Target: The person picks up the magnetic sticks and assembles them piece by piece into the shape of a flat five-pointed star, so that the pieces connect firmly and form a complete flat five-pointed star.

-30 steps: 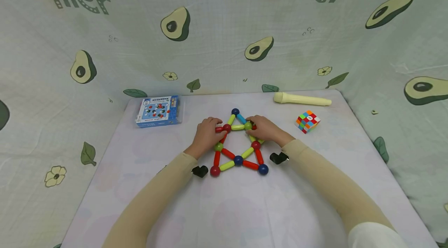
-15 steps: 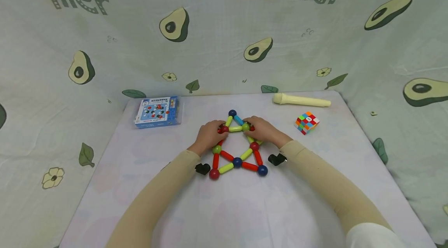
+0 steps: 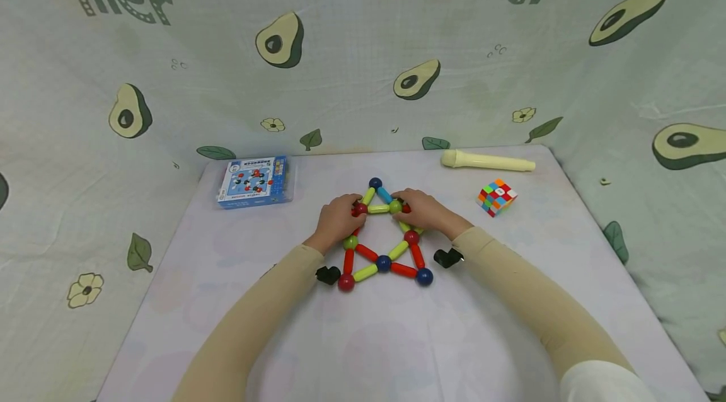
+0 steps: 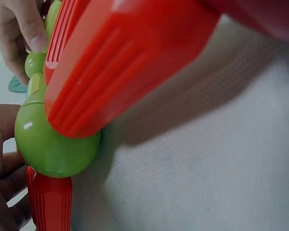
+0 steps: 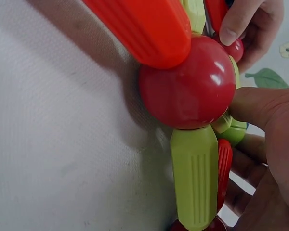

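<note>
Star (image 3: 382,244) of magnetic sticks and balls lies flat mid-table (image 3: 227,301), below the blue box (image 3: 253,181). Left hand (image 3: 334,220) curls its fingers on the star's left arm at a red ball (image 3: 360,209). Right hand (image 3: 426,212) pinches the right arm by a green ball (image 3: 395,206). Cube (image 3: 497,197) and cream tube (image 3: 488,161) sit right of the star.

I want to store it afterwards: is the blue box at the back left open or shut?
Shut, as far as the head view shows: the blue box lies flat on the table with its printed lid on top.
</note>
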The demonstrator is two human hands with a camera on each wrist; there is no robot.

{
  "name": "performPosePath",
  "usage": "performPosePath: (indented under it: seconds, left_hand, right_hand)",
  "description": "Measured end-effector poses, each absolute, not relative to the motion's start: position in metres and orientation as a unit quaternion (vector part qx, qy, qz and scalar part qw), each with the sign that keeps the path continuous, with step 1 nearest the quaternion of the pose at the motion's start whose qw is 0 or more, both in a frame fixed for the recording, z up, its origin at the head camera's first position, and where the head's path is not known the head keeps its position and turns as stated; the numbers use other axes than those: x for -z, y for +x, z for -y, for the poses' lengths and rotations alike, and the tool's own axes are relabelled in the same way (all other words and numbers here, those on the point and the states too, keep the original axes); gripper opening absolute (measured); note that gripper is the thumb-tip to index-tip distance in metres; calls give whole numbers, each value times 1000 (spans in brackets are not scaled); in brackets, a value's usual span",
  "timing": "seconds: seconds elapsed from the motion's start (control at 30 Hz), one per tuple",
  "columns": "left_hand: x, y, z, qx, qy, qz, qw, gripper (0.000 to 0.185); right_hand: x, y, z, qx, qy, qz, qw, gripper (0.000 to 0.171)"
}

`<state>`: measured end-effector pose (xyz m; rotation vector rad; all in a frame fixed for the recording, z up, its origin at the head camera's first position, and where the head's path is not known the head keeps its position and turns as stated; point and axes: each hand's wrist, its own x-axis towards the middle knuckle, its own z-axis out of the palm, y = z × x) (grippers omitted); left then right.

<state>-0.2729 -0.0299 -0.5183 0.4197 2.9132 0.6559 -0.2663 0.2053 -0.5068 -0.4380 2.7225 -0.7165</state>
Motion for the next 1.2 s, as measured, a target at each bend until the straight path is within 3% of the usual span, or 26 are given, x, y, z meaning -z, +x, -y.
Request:
performPosePath:
  seconds: [0.53,1.2]
  left_hand:
    - [519,-274,34,-245,111,-960,83,49]
    - [518,-272,50,-221,149,-959,98,54]
  right_hand:
    - [509,-266,-206,253,-164,-941,151,60]
    - [508,-262,-208,256,-155,-943,146,60]
